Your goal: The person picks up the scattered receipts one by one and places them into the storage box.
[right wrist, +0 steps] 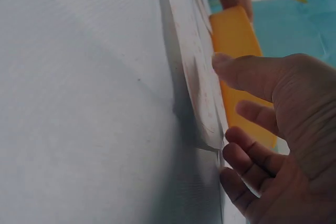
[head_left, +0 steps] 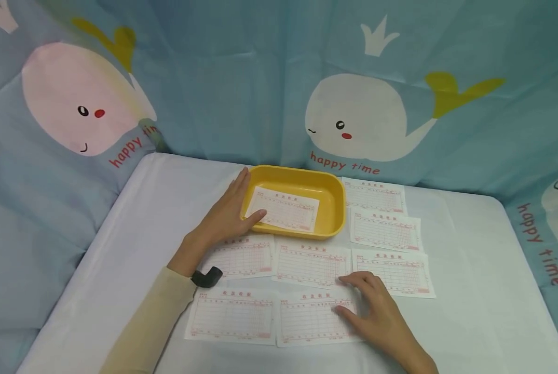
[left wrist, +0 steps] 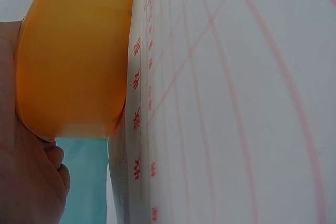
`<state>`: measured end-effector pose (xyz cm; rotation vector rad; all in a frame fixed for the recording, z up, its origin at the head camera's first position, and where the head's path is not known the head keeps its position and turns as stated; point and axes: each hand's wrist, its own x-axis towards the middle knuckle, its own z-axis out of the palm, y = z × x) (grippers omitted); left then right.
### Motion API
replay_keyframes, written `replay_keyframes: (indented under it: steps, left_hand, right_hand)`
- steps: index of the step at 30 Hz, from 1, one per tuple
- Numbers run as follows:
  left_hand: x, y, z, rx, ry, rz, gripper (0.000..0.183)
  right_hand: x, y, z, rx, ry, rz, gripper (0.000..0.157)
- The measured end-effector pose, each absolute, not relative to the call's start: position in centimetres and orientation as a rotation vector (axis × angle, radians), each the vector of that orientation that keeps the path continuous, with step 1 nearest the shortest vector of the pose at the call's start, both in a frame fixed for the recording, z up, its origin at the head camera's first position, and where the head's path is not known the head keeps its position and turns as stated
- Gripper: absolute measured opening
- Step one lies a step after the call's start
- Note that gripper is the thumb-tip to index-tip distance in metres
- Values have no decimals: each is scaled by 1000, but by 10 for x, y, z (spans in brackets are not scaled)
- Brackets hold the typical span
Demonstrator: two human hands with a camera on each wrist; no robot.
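Receipts (head_left: 310,322) total eight, one inside one tray (head_left: 331,200) held by left grip (head_left: 229,213); right grip (head_left: 376,310) spread.

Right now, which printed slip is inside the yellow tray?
The slip at the thumb of the left hand: it alone lies in the yellow tray; the other slips lie on the white tabletop.

The tray (head_left: 327,210) is yellow, the slips (head_left: 312,266) are white with red lines, the curtain (head_left: 241,78) is blue with whales (head_left: 358,111).
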<state>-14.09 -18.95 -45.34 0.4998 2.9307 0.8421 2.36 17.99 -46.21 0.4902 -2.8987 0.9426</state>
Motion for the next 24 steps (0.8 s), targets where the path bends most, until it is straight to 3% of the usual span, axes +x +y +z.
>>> replay_keyframes:
  steps: [15,24]
  left_hand:
    - [-139,-192,-453,524,2937,852,105]
    - [-141,-190,-452,529,2933,850,105]
  right_hand:
    - [35,180,-465,428,-3002,787,68]
    - [38,179,-461,373,-3000,766,60]
